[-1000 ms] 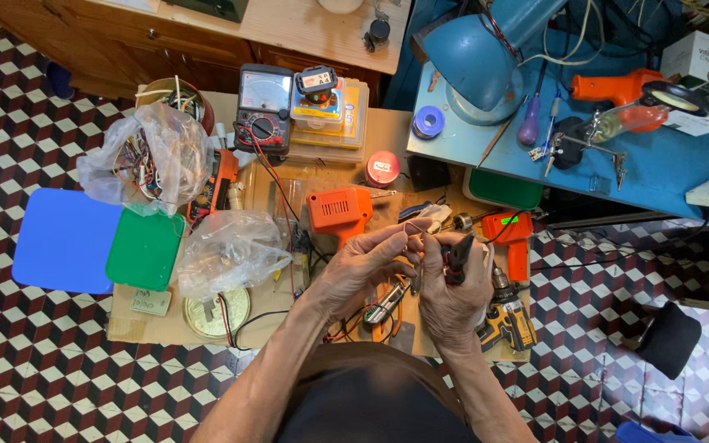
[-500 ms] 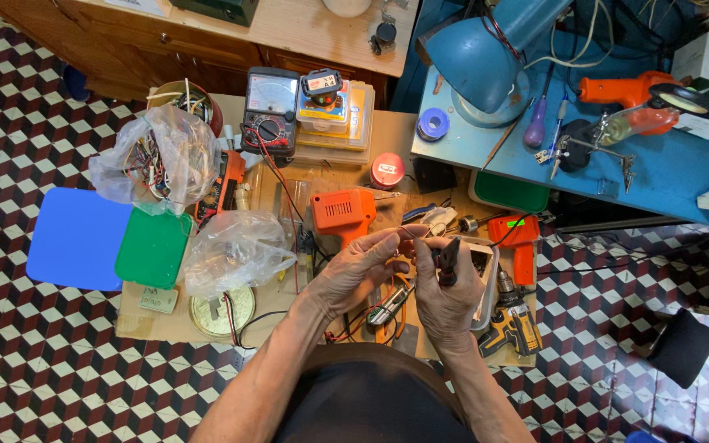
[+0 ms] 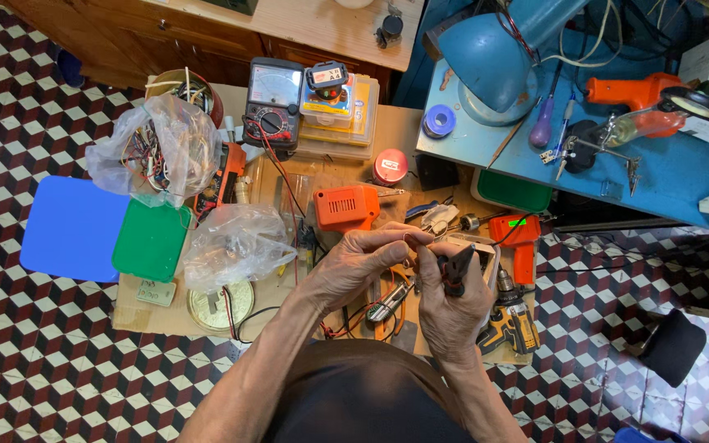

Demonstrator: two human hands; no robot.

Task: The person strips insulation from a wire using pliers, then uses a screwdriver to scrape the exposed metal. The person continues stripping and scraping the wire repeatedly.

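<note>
The grip of the right hand [image 3: 451,299] is closed around dark pliers [image 3: 455,269]; the left hand [image 3: 363,264] pinches a thin wire [image 3: 408,239] for steadiness.

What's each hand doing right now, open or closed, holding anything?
Left hand: closed, pinching a thin wire at its fingertips.
Right hand: closed around a dark tool.

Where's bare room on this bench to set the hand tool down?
Little is free. The blue board and green board at the left edge are bare, as is the wooden top beyond the multimeter. Around the left hand and right hand, between the orange tool and yellow drill, it is crowded.
</note>
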